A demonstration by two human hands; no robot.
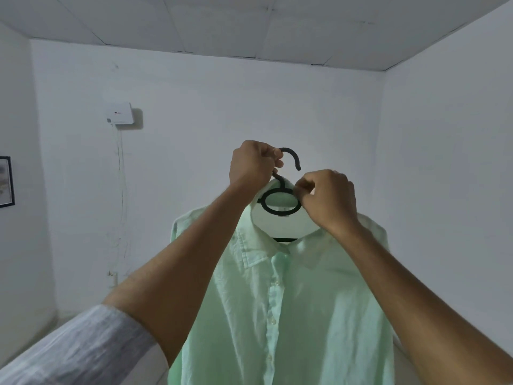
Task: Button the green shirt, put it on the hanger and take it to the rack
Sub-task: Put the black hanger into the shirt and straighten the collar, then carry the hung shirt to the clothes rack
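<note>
The pale green shirt (291, 315) hangs on a black hanger (280, 209), held up in front of me at head height. Its front placket is buttoned down the middle and the collar lies folded. My left hand (254, 165) is closed around the neck of the hanger's hook (293, 155). My right hand (329, 197) pinches the right side of the hanger's ring together with the collar edge. The hanger's shoulders are hidden inside the shirt; only a short piece of its lower bar shows below the collar.
White walls stand ahead and to both sides. A white box (119, 113) with a cable running down is fixed on the far wall at the left. A framed picture (6, 182) hangs at the left edge. No rack is in view.
</note>
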